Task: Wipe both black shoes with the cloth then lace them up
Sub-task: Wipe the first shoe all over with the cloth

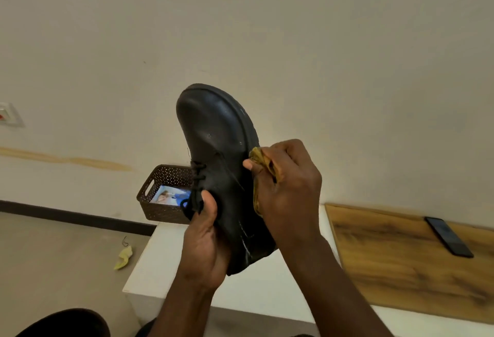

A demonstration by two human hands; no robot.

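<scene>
White surface [267,291] sits low in front of the person, with a wood-grain board [406,264] lying on its right part and a dark phone [448,236] flat on the board near the wall. One black shoe [222,165] is held up in the air above the surface, well clear of it; long axis runs near vertical, toe pointing up and leaning slightly left, heel down toward the person, sole edge facing right, laced front facing left. Black laces [196,181] are threaded down the front with loose ends bunched near the lower part. Left hand [205,243] grips the shoe from below at the heel end, thumb pressed up by the laces. Right hand [288,189] is curled around a bunched yellow-brown cloth [263,165], pressing it against the shoe's right side at the sole edge. Brown perforated basket [163,192] stands on the far left of the surface against the wall, partly behind the shoe; a printed pack or picture with blue and pale colours [172,195] lies inside it, cannot tell what it is. A small yellow scrap [124,256] lies on the floor [53,256] left of the surface.
</scene>
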